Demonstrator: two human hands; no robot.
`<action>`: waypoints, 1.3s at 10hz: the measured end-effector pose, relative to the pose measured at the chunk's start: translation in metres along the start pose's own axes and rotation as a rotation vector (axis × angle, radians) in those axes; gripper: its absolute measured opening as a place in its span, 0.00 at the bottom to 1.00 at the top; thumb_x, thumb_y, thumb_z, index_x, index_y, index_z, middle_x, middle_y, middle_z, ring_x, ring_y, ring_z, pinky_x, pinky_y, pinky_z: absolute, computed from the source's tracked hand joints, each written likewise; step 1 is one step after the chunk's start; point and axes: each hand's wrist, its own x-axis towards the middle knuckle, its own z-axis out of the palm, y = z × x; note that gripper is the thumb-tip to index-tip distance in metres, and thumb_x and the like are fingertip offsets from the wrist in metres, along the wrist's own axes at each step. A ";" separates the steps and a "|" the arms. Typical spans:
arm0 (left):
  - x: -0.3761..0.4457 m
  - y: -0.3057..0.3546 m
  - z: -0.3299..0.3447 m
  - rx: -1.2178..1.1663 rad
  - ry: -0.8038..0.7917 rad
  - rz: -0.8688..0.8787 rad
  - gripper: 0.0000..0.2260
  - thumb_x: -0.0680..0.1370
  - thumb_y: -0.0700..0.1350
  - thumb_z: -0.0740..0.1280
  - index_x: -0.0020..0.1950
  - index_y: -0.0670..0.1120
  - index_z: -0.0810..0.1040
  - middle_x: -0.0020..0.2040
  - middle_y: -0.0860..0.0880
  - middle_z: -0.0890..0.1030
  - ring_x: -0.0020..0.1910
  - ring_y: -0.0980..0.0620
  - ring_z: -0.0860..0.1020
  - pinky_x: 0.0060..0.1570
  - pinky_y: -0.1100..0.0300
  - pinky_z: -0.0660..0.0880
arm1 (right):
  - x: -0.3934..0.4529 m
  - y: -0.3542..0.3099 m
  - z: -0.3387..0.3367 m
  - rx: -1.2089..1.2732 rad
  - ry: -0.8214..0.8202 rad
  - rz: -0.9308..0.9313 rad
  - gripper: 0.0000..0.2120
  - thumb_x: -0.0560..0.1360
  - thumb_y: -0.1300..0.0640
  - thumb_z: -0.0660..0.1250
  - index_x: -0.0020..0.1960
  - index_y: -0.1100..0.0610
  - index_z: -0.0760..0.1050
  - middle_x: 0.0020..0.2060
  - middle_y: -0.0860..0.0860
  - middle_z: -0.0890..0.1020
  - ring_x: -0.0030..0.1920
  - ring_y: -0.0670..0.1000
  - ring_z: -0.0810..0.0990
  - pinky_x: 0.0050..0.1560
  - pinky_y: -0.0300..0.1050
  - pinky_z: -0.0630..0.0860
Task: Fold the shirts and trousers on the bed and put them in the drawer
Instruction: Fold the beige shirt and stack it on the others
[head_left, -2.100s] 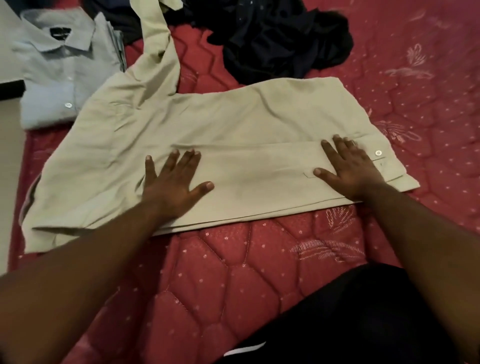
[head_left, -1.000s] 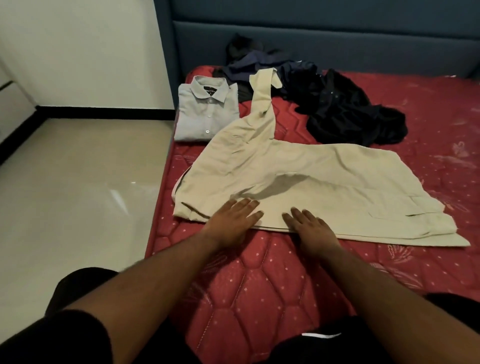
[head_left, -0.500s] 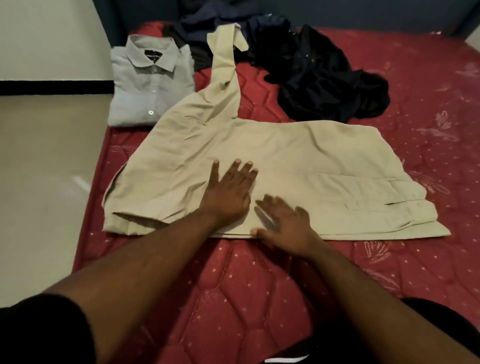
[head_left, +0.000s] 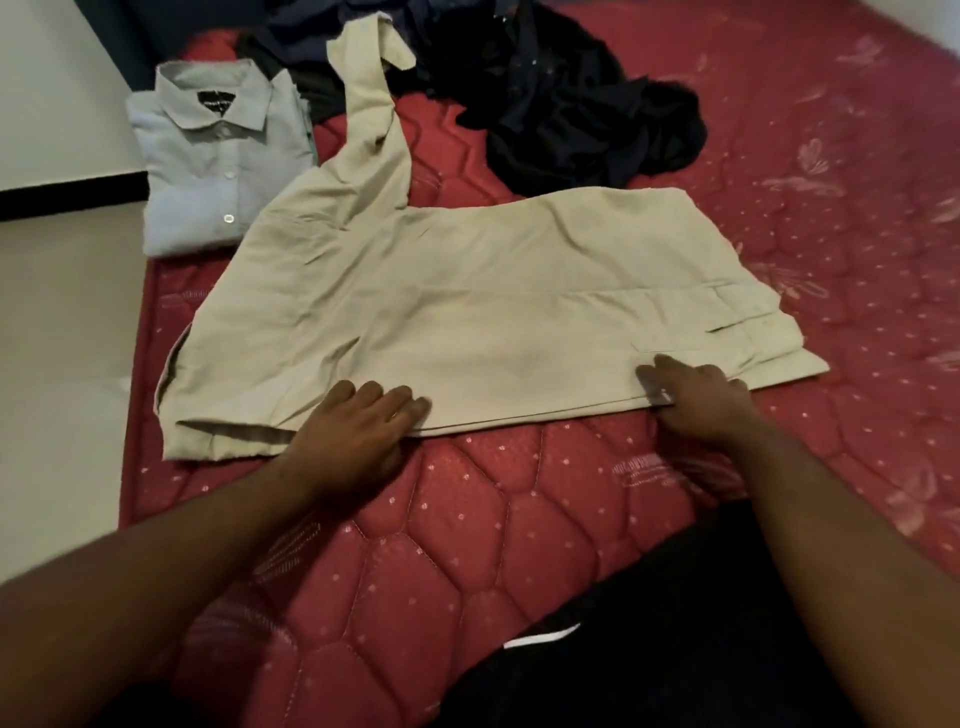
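At the bottom of the frame, two bare forearms reach up from the lower corners across the red quilted mattress (head_left: 467, 545) of the bed. The left hand (head_left: 358, 431) sits at the near hem of the beige trousers (head_left: 467, 291), left of centre, its fingers curled down over the folded edge; whether they pinch the cloth or only press on it cannot be told. The right hand (head_left: 696, 400) is at the same hem further right, blurred, its fingers bent onto the edge near the pocket flap, and its grip is equally unclear. The trousers lie flat across the middle of the frame, with one narrow leg running up toward the top centre. In the upper left, a folded light grey shirt (head_left: 218, 166) rests at the mattress edge, touching the trousers' left side. At the top centre and right lies a heap of dark clothes (head_left: 571, 104).
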 end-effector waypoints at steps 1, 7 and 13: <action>0.004 0.022 -0.012 -0.028 -0.194 -0.155 0.28 0.72 0.46 0.68 0.70 0.46 0.65 0.63 0.42 0.76 0.33 0.41 0.80 0.27 0.54 0.72 | -0.014 -0.018 0.005 -0.007 0.080 -0.029 0.34 0.73 0.58 0.62 0.75 0.43 0.55 0.76 0.49 0.58 0.65 0.61 0.72 0.63 0.56 0.72; 0.065 0.073 -0.025 -0.290 -0.109 -0.445 0.18 0.76 0.46 0.58 0.65 0.48 0.74 0.67 0.49 0.74 0.55 0.39 0.78 0.47 0.48 0.77 | 0.013 0.037 -0.002 1.818 0.386 0.776 0.05 0.79 0.67 0.62 0.54 0.65 0.73 0.39 0.60 0.77 0.31 0.53 0.78 0.26 0.43 0.80; 0.068 0.075 0.023 -0.354 -0.256 -0.314 0.36 0.71 0.70 0.30 0.78 0.63 0.45 0.79 0.58 0.44 0.78 0.52 0.40 0.72 0.43 0.34 | 0.004 0.031 -0.003 1.696 0.459 0.800 0.14 0.80 0.63 0.59 0.63 0.66 0.71 0.34 0.52 0.74 0.31 0.49 0.75 0.38 0.47 0.78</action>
